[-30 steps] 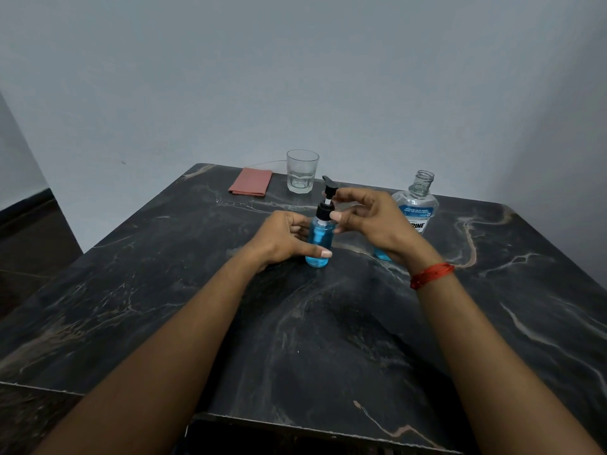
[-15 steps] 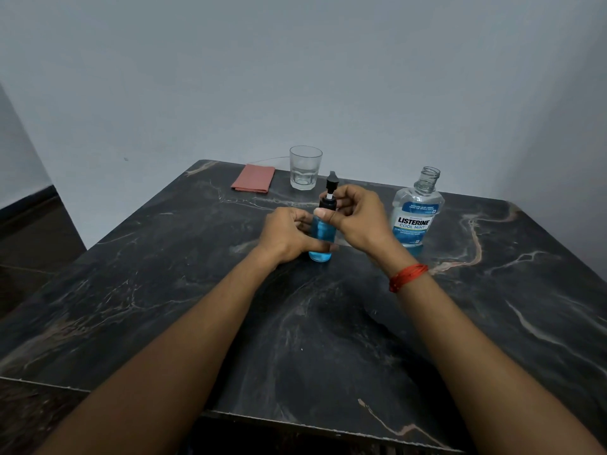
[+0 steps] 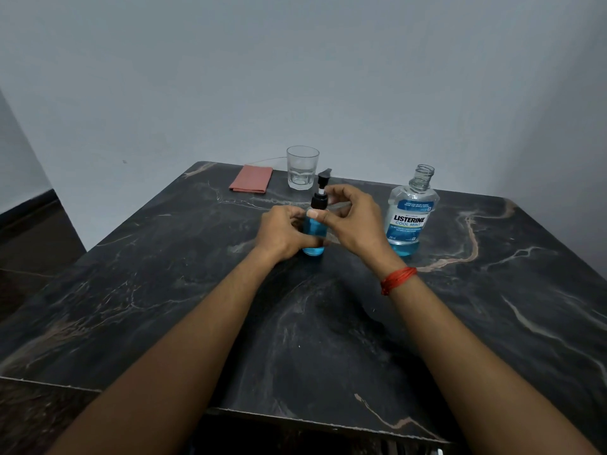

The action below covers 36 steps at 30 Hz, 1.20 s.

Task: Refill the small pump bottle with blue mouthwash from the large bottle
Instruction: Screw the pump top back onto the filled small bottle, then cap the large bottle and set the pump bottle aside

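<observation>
The small pump bottle [image 3: 314,228] stands upright on the dark marble desk [image 3: 170,290], its long axis vertical. Its black pump head [image 3: 324,175] is on top, with the spout apparently turned away from the person, though its exact heading is hard to make out. The left hand [image 3: 283,233] grips the blue-filled body, its fingers curled around the side, so much of the glass is hidden and only the base and a strip of blue show between the two hands. The right hand [image 3: 354,221] pinches the bottle at its black collar [image 3: 319,202]: the thumb lies on the near side just below the collar, and the curled fingers [image 3: 338,191] close in behind the pump stem. Whether the collar is fully screwed down cannot be told. Just right of the right hand's fingers stands the large Listerine bottle [image 3: 411,218], upright and uncapped, with a little blue liquid left at the bottom. Beyond the fingers are a drinking glass [image 3: 302,168] and a folded reddish cloth [image 3: 251,183].
</observation>
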Available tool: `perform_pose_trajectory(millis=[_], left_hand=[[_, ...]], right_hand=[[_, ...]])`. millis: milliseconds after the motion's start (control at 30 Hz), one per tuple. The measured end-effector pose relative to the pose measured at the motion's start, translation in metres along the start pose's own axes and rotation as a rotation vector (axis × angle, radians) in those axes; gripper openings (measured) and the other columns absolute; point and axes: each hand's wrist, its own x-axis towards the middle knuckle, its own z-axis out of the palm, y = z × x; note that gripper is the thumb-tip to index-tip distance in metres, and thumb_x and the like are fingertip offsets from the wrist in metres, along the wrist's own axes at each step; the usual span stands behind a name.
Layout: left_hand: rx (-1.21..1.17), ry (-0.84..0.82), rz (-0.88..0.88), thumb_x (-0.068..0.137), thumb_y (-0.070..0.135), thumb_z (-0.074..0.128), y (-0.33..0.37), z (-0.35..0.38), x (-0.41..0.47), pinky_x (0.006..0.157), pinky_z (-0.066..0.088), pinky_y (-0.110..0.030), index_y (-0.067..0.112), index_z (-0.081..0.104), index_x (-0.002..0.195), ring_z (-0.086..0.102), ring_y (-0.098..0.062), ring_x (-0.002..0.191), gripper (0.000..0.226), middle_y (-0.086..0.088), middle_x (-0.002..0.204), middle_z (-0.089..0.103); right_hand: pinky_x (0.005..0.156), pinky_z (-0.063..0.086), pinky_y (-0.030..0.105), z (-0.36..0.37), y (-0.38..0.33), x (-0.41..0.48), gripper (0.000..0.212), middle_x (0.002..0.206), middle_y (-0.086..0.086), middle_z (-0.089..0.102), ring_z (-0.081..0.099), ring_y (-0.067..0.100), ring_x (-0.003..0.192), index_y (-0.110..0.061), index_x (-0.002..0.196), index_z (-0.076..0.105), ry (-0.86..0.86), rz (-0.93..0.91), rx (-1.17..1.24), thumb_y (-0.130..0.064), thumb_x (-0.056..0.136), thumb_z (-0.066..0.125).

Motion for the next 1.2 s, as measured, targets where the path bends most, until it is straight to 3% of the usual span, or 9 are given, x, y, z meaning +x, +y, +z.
perform_pose_trajectory(millis=[133, 267, 533, 700, 800, 967, 1067, 1200], left_hand=[[-0.008, 0.081, -0.038, 0.065, 0.027, 0.093, -0.008, -0.01, 0.009, 0.091, 0.059, -0.033, 0.01, 0.066, 0.123, 0.071, -0.017, 0.104, 0.066, -0.006, 0.119, 0.073], [-0.074, 0.123, -0.103, 0.066, 0.023, 0.093, -0.016, -0.017, 0.018, 0.092, 0.057, -0.028, 0.006, 0.062, 0.128, 0.068, -0.019, 0.111, 0.072, -0.011, 0.127, 0.07], [-0.114, 0.136, -0.089, 0.064, 0.024, 0.094, -0.012, -0.024, 0.016, 0.1, 0.055, -0.036, 0.008, 0.057, 0.135, 0.065, -0.022, 0.12, 0.082, -0.01, 0.134, 0.065], [-0.165, 0.379, 0.075, 0.068, 0.034, 0.093, 0.012, -0.042, 0.008, 0.098, 0.055, -0.029, 0.013, 0.057, 0.136, 0.063, -0.015, 0.115, 0.08, -0.003, 0.131, 0.065], [-0.19, 0.523, 0.165, 0.073, 0.033, 0.09, 0.024, -0.048, 0.001, 0.088, 0.058, -0.025, 0.017, 0.062, 0.128, 0.066, -0.011, 0.104, 0.064, 0.001, 0.117, 0.07], [-0.203, 0.485, 0.23, 0.08, 0.025, 0.086, 0.033, -0.046, -0.003, 0.073, 0.059, -0.017, 0.016, 0.07, 0.117, 0.068, -0.004, 0.086, 0.041, 0.004, 0.1, 0.072], [-0.195, 0.458, 0.241, 0.083, 0.022, 0.083, 0.032, -0.044, -0.005, 0.069, 0.056, -0.012, 0.017, 0.072, 0.113, 0.068, -0.002, 0.08, 0.032, 0.0, 0.101, 0.073], [-0.161, 0.363, 0.262, 0.085, 0.022, 0.081, 0.035, -0.034, -0.011, 0.074, 0.057, -0.014, 0.015, 0.072, 0.113, 0.068, -0.003, 0.082, 0.03, 0.003, 0.097, 0.074]], right_hand=[[0.083, 0.053, 0.026, -0.01, 0.01, 0.003, 0.057, 0.118, -0.001, 0.062, 0.064, 0.012, 0.088, -0.018, 0.135, 0.057, 0.025, -0.052, -0.165, -0.032, 0.084, 0.077], [0.107, 0.038, 0.036, -0.003, 0.021, 0.003, 0.051, 0.137, 0.009, 0.054, 0.045, 0.027, 0.129, -0.013, 0.142, 0.05, -0.03, -0.082, -0.419, -0.026, 0.094, 0.064], [0.105, 0.041, 0.051, 0.015, 0.029, 0.02, 0.054, 0.145, 0.024, 0.039, 0.039, 0.042, 0.133, -0.003, 0.142, 0.04, -0.251, -0.016, -0.834, -0.024, 0.096, 0.058], [0.104, 0.044, 0.049, 0.014, 0.033, 0.034, 0.034, 0.131, 0.027, 0.052, 0.049, 0.043, 0.124, 0.004, 0.128, 0.052, -0.343, 0.016, -0.952, -0.014, 0.099, 0.045], [0.098, 0.049, 0.05, 0.012, 0.03, 0.032, 0.029, 0.125, 0.025, 0.057, 0.054, 0.042, 0.119, 0.003, 0.122, 0.059, -0.327, 0.004, -0.932, -0.007, 0.097, 0.048], [0.095, 0.051, 0.04, -0.005, 0.013, 0.007, 0.024, 0.118, 0.017, 0.061, 0.061, 0.036, 0.111, -0.009, 0.114, 0.07, -0.309, -0.071, -0.769, -0.017, 0.094, 0.06], [0.089, 0.048, 0.032, -0.029, -0.003, -0.012, 0.025, 0.112, 0.005, 0.061, 0.059, 0.022, 0.103, -0.019, 0.115, 0.069, -0.098, -0.209, -0.556, -0.02, 0.091, 0.063], [0.078, 0.046, 0.007, -0.087, -0.035, -0.007, 0.028, 0.11, -0.008, 0.063, 0.058, -0.001, 0.083, -0.021, 0.116, 0.067, 0.303, -0.387, -0.231, -0.027, 0.089, 0.069]])
